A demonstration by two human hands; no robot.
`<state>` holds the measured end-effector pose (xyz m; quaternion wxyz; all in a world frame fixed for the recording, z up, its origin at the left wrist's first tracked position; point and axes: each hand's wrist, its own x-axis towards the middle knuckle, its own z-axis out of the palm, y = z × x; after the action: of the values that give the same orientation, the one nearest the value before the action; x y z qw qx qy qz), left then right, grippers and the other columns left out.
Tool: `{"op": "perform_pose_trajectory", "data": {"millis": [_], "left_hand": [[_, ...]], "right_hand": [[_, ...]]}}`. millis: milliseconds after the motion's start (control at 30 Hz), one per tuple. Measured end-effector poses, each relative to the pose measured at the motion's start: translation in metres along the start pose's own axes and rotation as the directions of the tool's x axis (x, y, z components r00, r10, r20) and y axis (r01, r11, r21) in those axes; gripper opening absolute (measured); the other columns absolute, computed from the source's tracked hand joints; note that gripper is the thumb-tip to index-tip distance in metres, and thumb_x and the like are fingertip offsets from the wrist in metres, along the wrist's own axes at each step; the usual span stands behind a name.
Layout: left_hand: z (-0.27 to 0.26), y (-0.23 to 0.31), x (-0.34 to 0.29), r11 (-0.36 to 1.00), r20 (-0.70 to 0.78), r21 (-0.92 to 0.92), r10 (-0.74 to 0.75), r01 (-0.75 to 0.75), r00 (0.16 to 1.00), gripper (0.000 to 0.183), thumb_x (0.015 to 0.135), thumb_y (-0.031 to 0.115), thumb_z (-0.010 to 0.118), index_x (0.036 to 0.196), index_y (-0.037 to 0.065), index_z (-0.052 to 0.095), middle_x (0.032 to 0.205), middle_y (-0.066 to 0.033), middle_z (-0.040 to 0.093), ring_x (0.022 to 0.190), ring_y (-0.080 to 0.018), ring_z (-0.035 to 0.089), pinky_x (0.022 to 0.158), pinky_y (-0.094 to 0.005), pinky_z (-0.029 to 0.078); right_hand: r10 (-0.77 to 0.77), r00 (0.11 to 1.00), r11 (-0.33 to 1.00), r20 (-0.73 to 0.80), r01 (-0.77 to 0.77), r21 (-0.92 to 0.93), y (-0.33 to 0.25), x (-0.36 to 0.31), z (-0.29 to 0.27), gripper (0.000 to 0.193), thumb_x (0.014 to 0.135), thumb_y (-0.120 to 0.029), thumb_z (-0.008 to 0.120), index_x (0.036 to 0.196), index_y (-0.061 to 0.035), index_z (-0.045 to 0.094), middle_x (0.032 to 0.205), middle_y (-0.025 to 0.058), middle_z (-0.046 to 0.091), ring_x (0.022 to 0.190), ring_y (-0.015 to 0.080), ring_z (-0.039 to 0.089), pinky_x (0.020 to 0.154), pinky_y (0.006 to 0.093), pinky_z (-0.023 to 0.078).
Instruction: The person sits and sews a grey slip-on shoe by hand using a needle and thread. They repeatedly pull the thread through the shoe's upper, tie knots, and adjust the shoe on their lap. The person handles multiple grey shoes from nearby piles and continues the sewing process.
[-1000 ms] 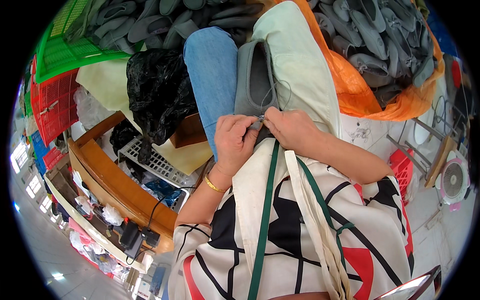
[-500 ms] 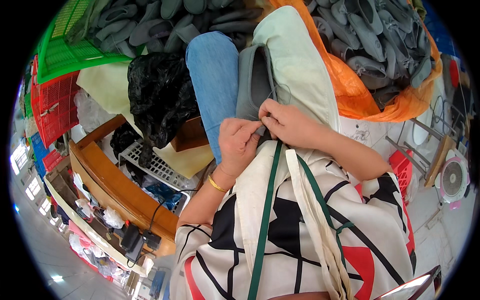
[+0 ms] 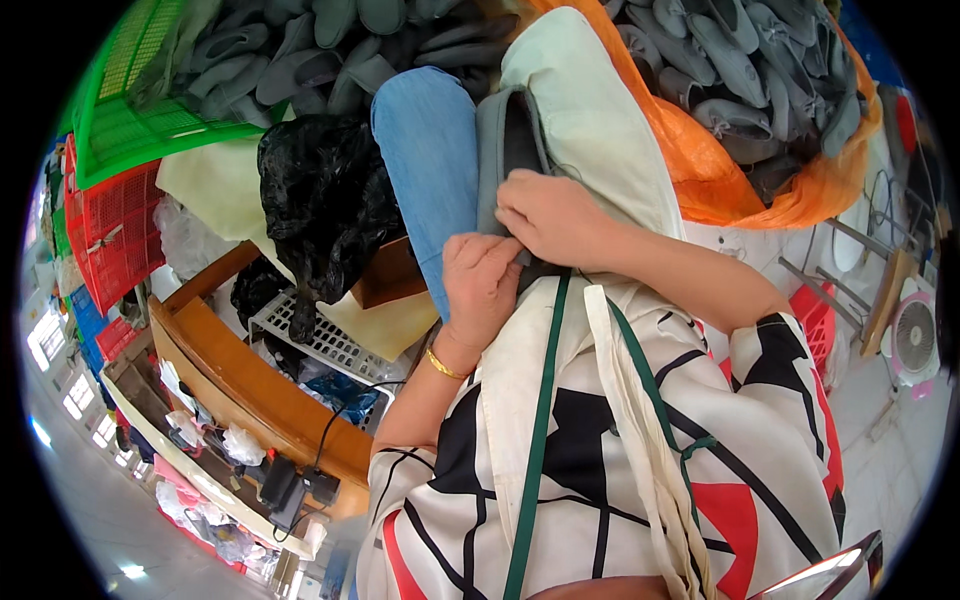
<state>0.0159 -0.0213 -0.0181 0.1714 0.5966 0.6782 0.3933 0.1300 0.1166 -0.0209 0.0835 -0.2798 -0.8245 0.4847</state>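
A grey shoe upper (image 3: 503, 150) rests on my lap between my blue-jeaned leg (image 3: 430, 160) and a pale green cloth (image 3: 590, 110). My right hand (image 3: 550, 215) lies over the near end of the grey piece with its fingers curled on it. Just below, my left hand (image 3: 482, 283), with a gold bangle on the wrist, pinches the same end of the grey piece. What sits between the fingertips is hidden. A cream apron with a green stripe (image 3: 540, 420) covers my front.
An orange sack (image 3: 720, 170) full of grey shoe uppers (image 3: 740, 60) lies at the top right. More grey uppers (image 3: 290, 50) pile at the top left beside a green crate (image 3: 130, 130) and a red crate (image 3: 105, 225). A black plastic bag (image 3: 320, 210), a white tray (image 3: 320, 340) and a wooden bench (image 3: 250, 390) stand to my left.
My right hand has shifted up and left over the grey piece. My left hand has stayed under it, still pinching the near end.
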Motion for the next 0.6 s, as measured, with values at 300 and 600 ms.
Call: {"op": "perform_pose_trajectory", "data": {"millis": [300,600], "left_hand": [[0.000,-0.001,0.003,1.000,0.029,-0.020,0.001,-0.001,1.000,0.033,0.065,-0.001,0.075,0.096,0.009,0.070,0.089,-0.0042,0.066,0.084,-0.0264,0.058,0.076,-0.0373,0.044],[-0.008,0.006,0.012,1.000,0.118,0.008,-0.011,0.010,0.993,0.034,0.068,0.000,0.076,0.100,0.010,0.070,0.088,-0.0039,0.065,0.081,-0.0252,0.058,0.074,-0.0372,0.043]], "right_hand": [[0.262,0.964,0.836,0.036,-0.245,0.490,0.013,0.020,-0.017,0.027,0.103,-0.026,0.051,0.089,-0.0037,0.054,0.076,0.0064,0.060,0.065,0.0153,0.060,0.059,0.0312,0.047],[0.158,0.986,0.211,-0.059,0.025,0.977,-0.011,0.007,-0.117,0.019,0.105,-0.024,0.049,0.098,-0.0079,0.054,0.064,-0.0010,0.053,0.054,0.0086,0.051,0.047,0.0218,0.039]]}}
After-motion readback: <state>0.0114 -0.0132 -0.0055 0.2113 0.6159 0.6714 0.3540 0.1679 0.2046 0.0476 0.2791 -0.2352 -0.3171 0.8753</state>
